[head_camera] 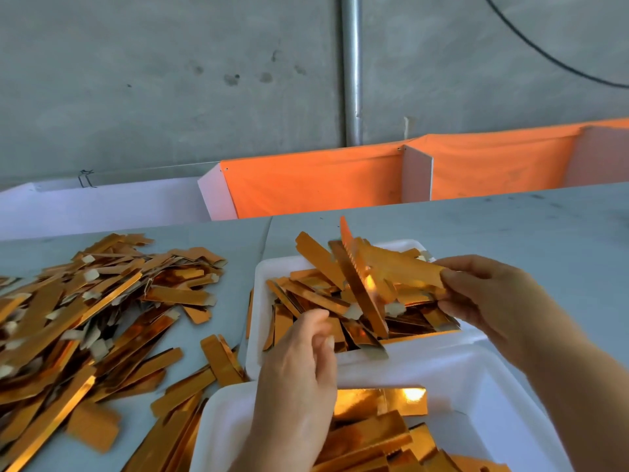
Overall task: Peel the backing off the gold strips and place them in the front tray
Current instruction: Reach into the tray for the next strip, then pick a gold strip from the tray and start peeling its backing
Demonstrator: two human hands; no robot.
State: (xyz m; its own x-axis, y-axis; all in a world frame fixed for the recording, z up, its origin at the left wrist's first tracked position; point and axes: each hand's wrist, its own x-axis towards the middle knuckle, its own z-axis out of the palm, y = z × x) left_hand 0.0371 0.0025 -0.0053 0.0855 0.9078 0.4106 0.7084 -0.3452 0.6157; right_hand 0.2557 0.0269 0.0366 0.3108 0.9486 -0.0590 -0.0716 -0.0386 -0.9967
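Held strip (pixel 401 267): gold, right of centre, above the far tray (pixel 262 284)
Right hand (pixel 483 294): fingers clamped on the strip's end
Left hand (pixel 299 369): lower centre, fingers loosely apart, holding nothing
Front tray (pixel 476 386): white, bottom, gold strips inside
Table (pixel 510 226): pale grey; loose strip pile (pixel 85 308) at left
Room: concrete wall (pixel 170 80), orange cloth (pixel 313 182), metal pipe (pixel 351 69)

The far tray (pixel 262 287) is heaped with gold strips (pixel 316 294), several jutting above its rim, so a hand entering there meets them from any side. The right hand (pixel 476 294) and the strip (pixel 401 267) it pinches bar the tray's right side; the left hand (pixel 299 369) stands over the gap between the trays. The near tray (pixel 476 379) has bare white floor on its right. A loose pile (pixel 85 318) covers the table's left; the table (pixel 510 226) beyond the trays lies bare.
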